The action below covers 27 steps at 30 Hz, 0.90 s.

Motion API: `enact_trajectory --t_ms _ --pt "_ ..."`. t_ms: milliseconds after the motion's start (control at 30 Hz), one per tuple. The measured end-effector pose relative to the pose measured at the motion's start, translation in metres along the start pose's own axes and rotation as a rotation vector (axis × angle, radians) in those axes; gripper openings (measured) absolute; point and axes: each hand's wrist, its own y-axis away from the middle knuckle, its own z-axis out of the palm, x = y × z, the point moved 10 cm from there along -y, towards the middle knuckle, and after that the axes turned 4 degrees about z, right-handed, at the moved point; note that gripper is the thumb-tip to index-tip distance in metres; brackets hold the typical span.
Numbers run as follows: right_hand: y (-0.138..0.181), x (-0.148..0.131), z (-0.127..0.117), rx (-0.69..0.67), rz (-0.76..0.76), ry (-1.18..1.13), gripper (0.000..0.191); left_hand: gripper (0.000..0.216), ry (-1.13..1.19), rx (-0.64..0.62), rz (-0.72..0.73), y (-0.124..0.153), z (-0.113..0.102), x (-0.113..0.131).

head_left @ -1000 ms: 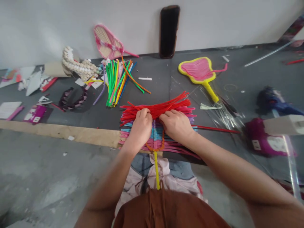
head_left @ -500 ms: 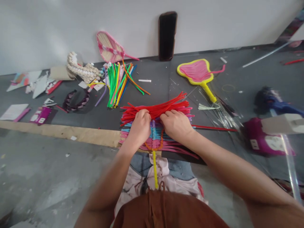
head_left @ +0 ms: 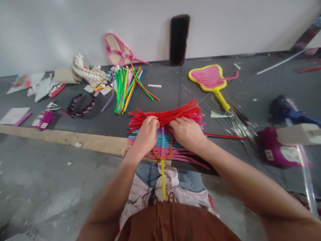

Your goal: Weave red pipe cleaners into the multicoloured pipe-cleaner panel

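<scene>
A half-woven fan of pipe cleaners (head_left: pixel 164 145) lies at the near edge of the grey mat (head_left: pixel 170 90), with a yellow stem pointing toward me. Pink, blue and purple cleaners cross it in rows. A bundle of red pipe cleaners (head_left: pixel 173 115) lies across its far end. My left hand (head_left: pixel 146 135) and my right hand (head_left: pixel 187 132) are both closed, knuckles up, fingertips pinching the red bundle on either side of the centre spine.
Loose green, yellow and orange pipe cleaners (head_left: pixel 125 87) lie beyond. A finished pink-and-yellow fan (head_left: pixel 209 78) sits at the right, another pink fan (head_left: pixel 117 50) and a dark phone (head_left: pixel 178 39) lean on the wall. Packets (head_left: pixel 278 149) lie right, paper scraps (head_left: pixel 30 87) left.
Only the view has shifted slightly. Both hands stay at the red bundle, fingers working in place.
</scene>
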Motion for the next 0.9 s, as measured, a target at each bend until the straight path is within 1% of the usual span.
enact_trajectory --t_ms 100,200,267,333,433,567,733,900 --pt "0.003 0.002 -0.005 -0.022 -0.014 0.013 0.025 0.018 0.043 0.044 -0.025 0.001 -0.005 0.000" --pt "0.004 0.002 -0.005 -0.041 -0.013 0.029 0.027 0.016 0.078 0.089 -0.096 0.003 -0.010 -0.005" --pt "0.003 0.002 -0.003 -0.043 0.003 0.039 0.029 0.014 0.088 0.094 -0.136 0.003 -0.012 -0.009" --pt "0.002 0.001 -0.002 -0.034 0.017 0.045 0.029 0.014 0.101 0.075 -0.141 0.003 -0.014 -0.010" --pt "0.000 0.000 0.000 -0.018 0.016 0.031 0.029 0.014 0.111 -0.005 -0.083 0.001 -0.014 -0.009" --pt "-0.002 0.004 0.002 0.008 0.030 -0.015 0.028 0.023 0.036 -0.142 0.058 -0.002 -0.007 -0.005" --pt "-0.002 0.007 0.002 0.048 0.044 -0.027 0.028 0.022 -0.112 -0.185 0.144 -0.005 0.000 -0.003" --pt "-0.001 0.007 0.000 0.076 0.030 -0.055 0.025 0.026 -0.214 -0.233 0.161 -0.006 0.003 0.001"
